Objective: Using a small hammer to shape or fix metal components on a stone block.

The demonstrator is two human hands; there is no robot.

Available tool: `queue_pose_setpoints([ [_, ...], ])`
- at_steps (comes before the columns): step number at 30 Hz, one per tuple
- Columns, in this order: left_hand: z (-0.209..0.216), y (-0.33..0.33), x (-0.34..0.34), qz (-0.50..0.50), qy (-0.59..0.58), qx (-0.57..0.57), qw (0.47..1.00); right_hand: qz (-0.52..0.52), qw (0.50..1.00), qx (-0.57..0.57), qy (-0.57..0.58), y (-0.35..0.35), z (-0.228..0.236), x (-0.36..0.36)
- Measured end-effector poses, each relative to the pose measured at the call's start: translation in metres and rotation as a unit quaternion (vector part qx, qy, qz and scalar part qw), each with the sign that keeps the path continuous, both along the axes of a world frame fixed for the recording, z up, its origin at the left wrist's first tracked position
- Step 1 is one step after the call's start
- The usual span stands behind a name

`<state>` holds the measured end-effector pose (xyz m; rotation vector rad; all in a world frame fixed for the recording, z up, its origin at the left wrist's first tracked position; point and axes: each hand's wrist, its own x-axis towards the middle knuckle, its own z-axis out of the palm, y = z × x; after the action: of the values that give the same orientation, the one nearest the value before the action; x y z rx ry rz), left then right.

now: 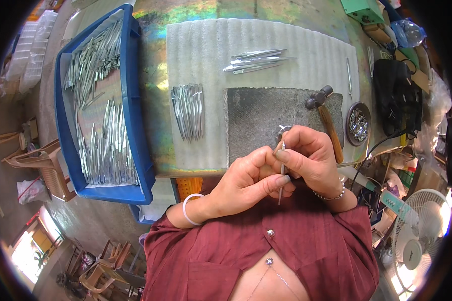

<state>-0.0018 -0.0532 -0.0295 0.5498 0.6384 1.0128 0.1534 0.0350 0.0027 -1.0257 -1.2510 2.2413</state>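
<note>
Both hands meet over the near edge of a dark grey stone slab [266, 120]. My left hand [246, 178] and my right hand [306, 158] pinch one slim metal tweezer piece [282, 175] held upright between the fingertips, its point hanging toward my chest. A wooden-handled hammer [326, 120] lies on the slab just right of my right hand. On the white foam mat [201, 55] a row of finished metal pieces [188, 110] lies left of the slab, and a smaller bunch of metal pieces [256, 60] lies beyond it.
A blue plastic tray [135, 100] full of several metal blanks fills the left of the bench. A round tin of small shiny parts [358, 124] sits right of the hammer. Black cables, bags and clutter crowd the right edge; a white fan [417, 236] stands lower right.
</note>
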Motion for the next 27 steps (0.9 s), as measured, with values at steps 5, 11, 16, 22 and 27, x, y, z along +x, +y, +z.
queue_pose_setpoints([
  [5, 0.0012, 0.0001, -0.0005, 0.000, 0.002, -0.001, 1.000, 0.006, 1.000, 0.007, -0.014, 0.0001, 0.0007, -0.0008],
  [11, 0.0013, -0.0013, 0.0000, -0.001, -0.017, -0.018, 1.000, 0.005, 1.000, 0.000, -0.015, -0.0005, 0.0012, -0.0007],
  [16, -0.0018, -0.0023, 0.0006, 0.003, -0.020, -0.020, 1.000, 0.000, 1.000, -0.009, -0.011, -0.0011, 0.0001, -0.0019],
  [22, -0.0001, 0.0008, -0.0005, 0.007, -0.019, -0.014, 1.000, -0.003, 1.000, -0.013, -0.008, 0.0014, 0.0018, -0.0037],
  [27, -0.0009, -0.0017, -0.0059, 0.010, -0.014, -0.001, 1.000, -0.013, 1.000, 0.023, -0.011, -0.0028, 0.0019, -0.0061],
])
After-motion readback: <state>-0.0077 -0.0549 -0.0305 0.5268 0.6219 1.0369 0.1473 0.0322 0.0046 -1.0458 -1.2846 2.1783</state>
